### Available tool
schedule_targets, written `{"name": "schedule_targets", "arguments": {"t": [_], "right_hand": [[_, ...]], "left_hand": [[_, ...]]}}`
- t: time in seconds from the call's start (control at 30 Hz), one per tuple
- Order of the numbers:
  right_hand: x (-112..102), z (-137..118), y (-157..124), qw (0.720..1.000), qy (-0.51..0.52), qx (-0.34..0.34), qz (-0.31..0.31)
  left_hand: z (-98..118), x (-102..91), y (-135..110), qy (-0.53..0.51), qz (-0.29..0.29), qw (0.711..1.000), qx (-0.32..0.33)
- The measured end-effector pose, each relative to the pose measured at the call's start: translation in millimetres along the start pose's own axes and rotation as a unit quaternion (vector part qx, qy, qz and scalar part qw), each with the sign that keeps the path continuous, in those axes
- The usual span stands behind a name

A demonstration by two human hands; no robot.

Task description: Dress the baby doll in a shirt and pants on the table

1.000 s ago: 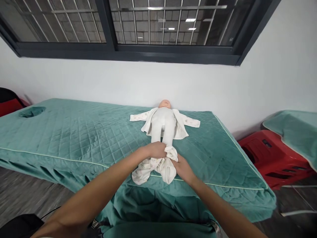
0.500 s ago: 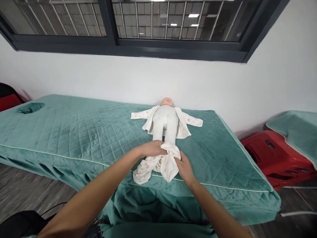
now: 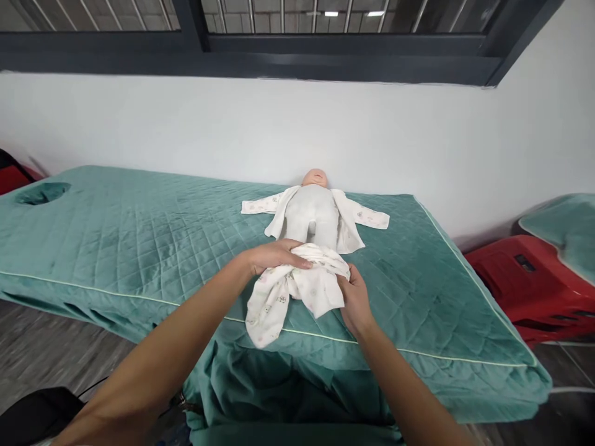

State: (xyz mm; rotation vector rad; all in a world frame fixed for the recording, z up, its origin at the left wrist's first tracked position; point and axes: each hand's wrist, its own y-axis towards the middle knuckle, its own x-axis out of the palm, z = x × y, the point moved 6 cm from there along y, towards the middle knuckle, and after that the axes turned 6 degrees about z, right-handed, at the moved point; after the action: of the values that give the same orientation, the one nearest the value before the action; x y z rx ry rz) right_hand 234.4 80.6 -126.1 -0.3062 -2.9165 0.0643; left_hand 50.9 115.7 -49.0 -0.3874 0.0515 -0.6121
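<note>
A baby doll [image 3: 312, 210] lies on its back on the green quilted bed [image 3: 139, 241], head toward the wall, an open white jacket [image 3: 357, 217] spread under it. White printed baby trousers [image 3: 297, 288] are bunched over the doll's legs. My left hand [image 3: 274, 255] grips the trousers' waist on the left side. My right hand [image 3: 356, 297] pinches the waist on the right. One trouser leg trails toward the bed's front edge.
The bed stands against a white wall under a barred window [image 3: 325, 25]. A face hole [image 3: 41, 193] sits at the bed's far left. A red plastic stool [image 3: 525, 279] and a second green-covered bed [image 3: 567, 226] are on the right.
Both hands have drawn the trousers up the doll's legs toward its hips. The doll's legs are now mostly covered. The camera has tilted down and moved closer.
</note>
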Motion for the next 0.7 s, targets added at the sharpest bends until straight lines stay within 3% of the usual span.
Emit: {"name": "schedule_targets", "arguments": {"t": [0.17, 0.37, 0.7], "right_hand": [[-5, 2, 21, 0.995, -0.069, -0.065, -0.004], [-9, 1, 43, 0.989, -0.114, -0.099, 0.000], [-7, -15, 80, 0.955, -0.218, -0.189, 0.071]], "left_hand": [[18, -11.9, 9, 0.083, 0.041, 0.994, 0.056], [35, -12.0, 18, 0.208, 0.120, 0.963, 0.125], [48, -20.1, 36, 0.277, 0.233, 0.907, 0.214]]}}
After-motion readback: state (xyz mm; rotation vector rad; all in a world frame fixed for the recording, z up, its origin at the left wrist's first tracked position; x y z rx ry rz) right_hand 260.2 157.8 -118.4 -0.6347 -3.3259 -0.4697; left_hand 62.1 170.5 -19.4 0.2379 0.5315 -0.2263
